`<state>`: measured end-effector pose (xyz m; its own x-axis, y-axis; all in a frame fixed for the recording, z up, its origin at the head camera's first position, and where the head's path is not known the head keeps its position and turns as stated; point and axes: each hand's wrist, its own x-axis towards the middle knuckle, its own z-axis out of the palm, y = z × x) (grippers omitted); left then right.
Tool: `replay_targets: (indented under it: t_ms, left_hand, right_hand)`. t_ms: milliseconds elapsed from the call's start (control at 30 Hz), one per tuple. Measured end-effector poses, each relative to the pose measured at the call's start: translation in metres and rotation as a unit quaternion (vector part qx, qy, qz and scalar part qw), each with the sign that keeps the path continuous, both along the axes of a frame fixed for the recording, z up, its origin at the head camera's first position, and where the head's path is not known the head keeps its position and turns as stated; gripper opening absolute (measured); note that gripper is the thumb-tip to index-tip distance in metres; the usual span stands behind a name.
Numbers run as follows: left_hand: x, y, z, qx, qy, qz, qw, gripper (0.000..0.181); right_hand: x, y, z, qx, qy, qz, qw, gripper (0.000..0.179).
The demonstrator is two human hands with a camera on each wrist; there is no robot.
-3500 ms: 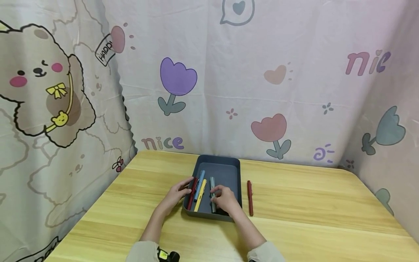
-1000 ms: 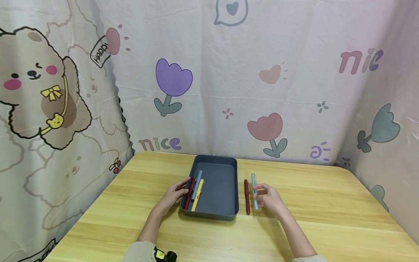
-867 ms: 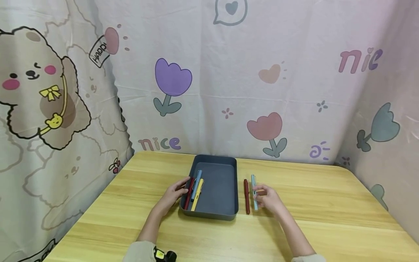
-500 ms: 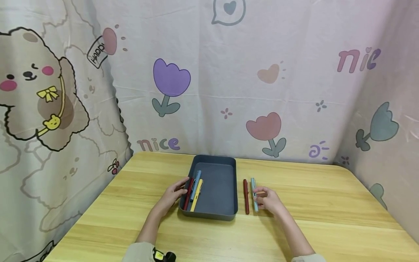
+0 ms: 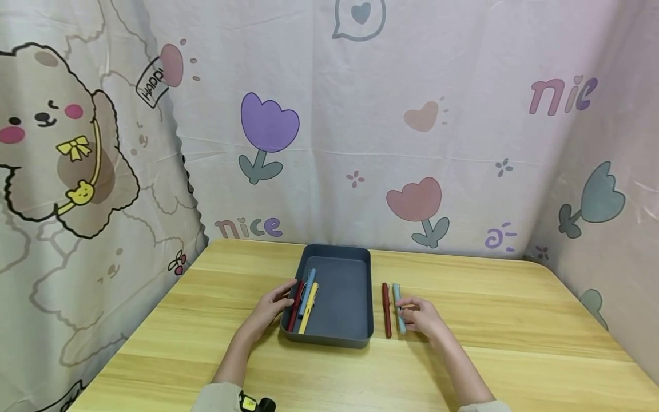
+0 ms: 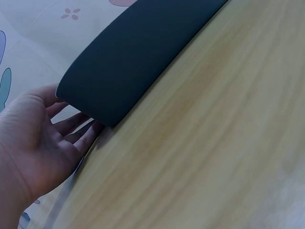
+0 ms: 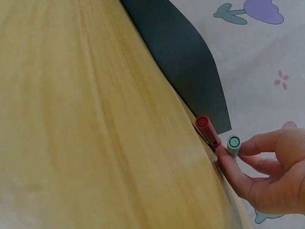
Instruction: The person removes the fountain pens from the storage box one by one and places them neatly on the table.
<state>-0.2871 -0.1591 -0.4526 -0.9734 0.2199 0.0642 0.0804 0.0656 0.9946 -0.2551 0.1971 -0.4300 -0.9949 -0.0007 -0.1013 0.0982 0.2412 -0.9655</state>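
Two beige sleeves nearest cam, L one w/ a black wrist device. Past them, over a wood-grain table: R hand pinches a pale teal capped pen btw thumb & fingers, just R of a red capped pen lying on the tabletop. L hand, fingers apart, has its tips at the L rim of a dark grey rectangular tray. Inside, along its L side: dark red pen, blue pen, yellow pen. Behind: cartoon-print curtain w/ tulips & "nice" lettering.
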Motion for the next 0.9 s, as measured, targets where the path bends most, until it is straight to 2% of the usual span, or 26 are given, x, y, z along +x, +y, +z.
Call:
replay_targets:
  t_ms: [467, 900]
  left_hand:
    - [-0.0007, 0.0000, 0.0004, -0.001, 0.006, -0.003, 1.0000, 0.048]
    - [0.0002, -0.0003, 0.0012, -0.006, 0.006, -0.004, 1.0000, 0.048]
  right_hand:
    - [0.0005, -0.0015, 0.0013, -0.009, -0.006, 0.000, 0.9999, 0.023]
    - [0.0018, -0.0004, 0.0016, 0.038, -0.003, -0.009, 0.9992, 0.022]
